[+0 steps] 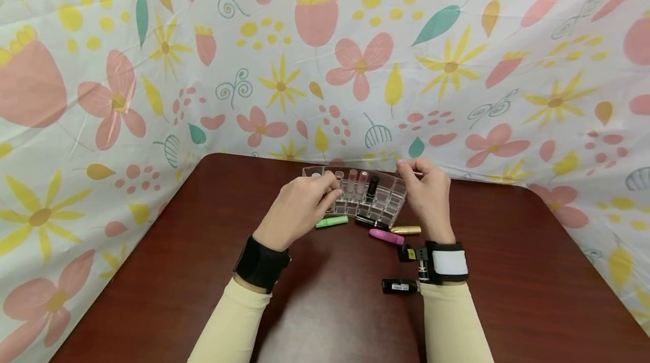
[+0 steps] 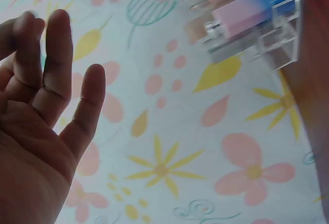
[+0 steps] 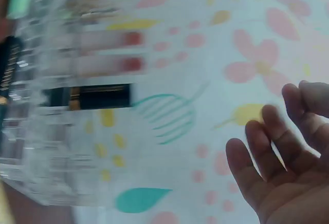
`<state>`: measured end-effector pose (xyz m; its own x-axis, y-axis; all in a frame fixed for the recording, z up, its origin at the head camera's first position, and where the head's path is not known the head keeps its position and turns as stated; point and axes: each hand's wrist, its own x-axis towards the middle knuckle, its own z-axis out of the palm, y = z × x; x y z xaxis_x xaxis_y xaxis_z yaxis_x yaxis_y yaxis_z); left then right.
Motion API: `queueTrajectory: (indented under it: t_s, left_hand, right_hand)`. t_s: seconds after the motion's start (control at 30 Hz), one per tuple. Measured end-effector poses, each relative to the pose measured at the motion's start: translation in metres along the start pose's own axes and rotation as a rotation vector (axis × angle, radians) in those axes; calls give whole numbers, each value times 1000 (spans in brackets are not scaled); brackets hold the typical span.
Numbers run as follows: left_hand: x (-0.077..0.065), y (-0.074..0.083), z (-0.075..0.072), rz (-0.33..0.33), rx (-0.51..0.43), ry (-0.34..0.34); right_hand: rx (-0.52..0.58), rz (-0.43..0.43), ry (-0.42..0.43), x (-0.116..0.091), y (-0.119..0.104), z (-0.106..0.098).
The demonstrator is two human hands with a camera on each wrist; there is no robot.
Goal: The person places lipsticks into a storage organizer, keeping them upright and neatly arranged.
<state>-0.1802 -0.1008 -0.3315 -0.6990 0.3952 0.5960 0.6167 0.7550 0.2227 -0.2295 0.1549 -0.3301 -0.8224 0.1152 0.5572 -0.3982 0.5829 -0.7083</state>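
Note:
A clear compartment organizer (image 1: pixel 396 200) stands at the back of the table. It holds two clear lip tubes (image 1: pixel 362 182) with reddish tops and a black lipstick (image 1: pixel 373 187). In the left wrist view a pink-and-blue tube (image 2: pixel 252 13) lies in one end of it. My left hand (image 1: pixel 302 208) is at the organizer's left side with loosely bent fingers, covering part of it. By the right back corner is my right hand (image 1: pixel 429 196), its fingers bent. Neither wrist view shows anything held; whether the fingertips touch the organizer is unclear.
In front of the organizer lie a green tube (image 1: pixel 332 221), a black tube (image 1: pixel 369 221), a magenta tube (image 1: pixel 387 236) and a gold tube (image 1: pixel 406 230). Another black tube (image 1: pixel 398 286) lies beside my right wrist. A flowered cloth (image 1: pixel 360 66) hangs behind the table (image 1: pixel 325 306).

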Motion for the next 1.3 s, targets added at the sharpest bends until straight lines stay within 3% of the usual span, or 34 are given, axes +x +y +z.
queueTrajectory:
  t_s: [0.2,0.43,0.63,0.77,0.97,1.17,1.3]
  left_hand:
    - [-2,5,-10,15,7,57]
    - [-5,12,-11,43,2,83]
    - [-7,15,-11,-13,-94,50]
    - [-8,13,-11,-52,-126,24]
    - [-9,4,-3,-129,-157,-85]
    - [-9,-10,16,-163,-56,-224]
    - [-11,-16,26,-191,-37,-336]
  right_hand:
    - [28,-77,-7,-10,-26,-10]
    - [27,-118,-7,-20,-40,-1]
    - [140,-77,-17,-27,-49,1]
    - [166,-48,-84,-27,-51,2]
    - [116,-53,-203,-25,-44,9]
    - [32,-54,-365,-26,-31,26]
    - [-41,-88,-464,-30,-26,41]
